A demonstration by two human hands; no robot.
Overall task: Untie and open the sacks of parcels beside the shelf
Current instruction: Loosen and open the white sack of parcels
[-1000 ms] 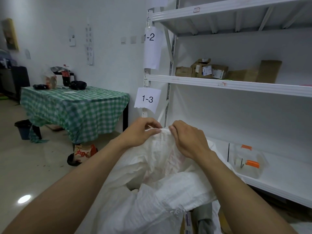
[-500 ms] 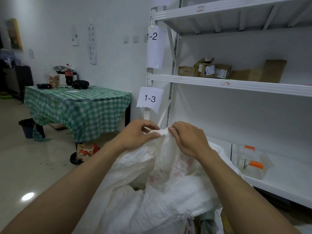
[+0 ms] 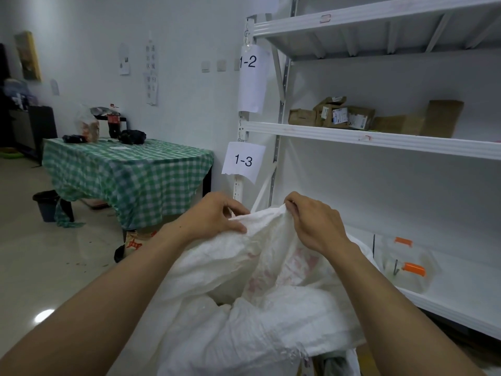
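Note:
A white woven sack (image 3: 260, 270) with faint red print stands in front of me, next to the white metal shelf (image 3: 379, 138). Its top edge is bunched between both hands. My left hand (image 3: 214, 217) pinches the fabric at the sack's upper left, thumb on top. My right hand (image 3: 314, 222) grips the top edge a little to the right, fingers curled over it. A dark gap shows lower down among the folds. What is inside the sack is hidden.
The shelf carries labels 1-2 and 1-3; brown cardboard parcels (image 3: 341, 115) lie on its middle level. A clear box with orange clips (image 3: 406, 263) sits on the lower level. A table with a green checked cloth (image 3: 127, 172) stands at the left; a dark bin (image 3: 47, 204) beside it.
My hands have drawn slightly apart along the sack's top edge, spreading the fabric between them. The view has shifted a little to the left.

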